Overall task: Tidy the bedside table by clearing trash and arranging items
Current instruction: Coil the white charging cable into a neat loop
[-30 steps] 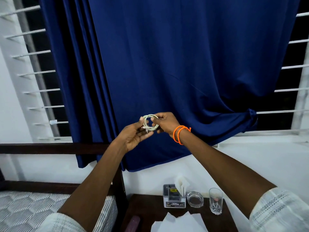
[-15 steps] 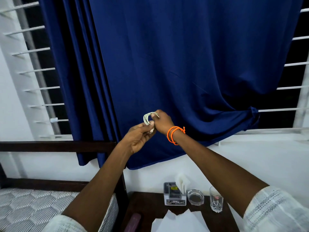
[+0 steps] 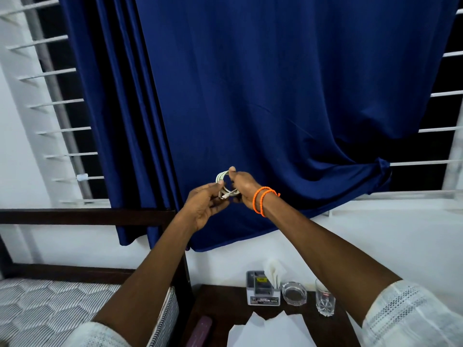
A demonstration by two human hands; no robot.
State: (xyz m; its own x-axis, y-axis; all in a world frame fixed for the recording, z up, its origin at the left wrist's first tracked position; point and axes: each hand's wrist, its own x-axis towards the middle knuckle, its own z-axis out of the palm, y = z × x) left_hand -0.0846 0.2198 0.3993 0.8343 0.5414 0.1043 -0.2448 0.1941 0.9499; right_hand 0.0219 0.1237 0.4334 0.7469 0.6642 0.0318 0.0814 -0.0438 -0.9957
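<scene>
Coiling white cable (image 3: 225, 186) w/ both hands, left hand (image 3: 206, 205) & right hand (image 3: 244, 187) pinching it shut; paper (image 3: 270, 331) at 6 o'clock on bedside table (image 3: 220, 306) uncleared.

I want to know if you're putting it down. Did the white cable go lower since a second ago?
No. The coiled white cable sits at about the same height against the blue curtain, held by both hands above the bedside table.

Place: a home bedroom.
Evidence: bed (image 3: 50, 306) with patterned mattress at 8 o'clock; blue curtain (image 3: 250, 96) over barred window at 12; dark counter (image 3: 220, 311) at 6.
</scene>
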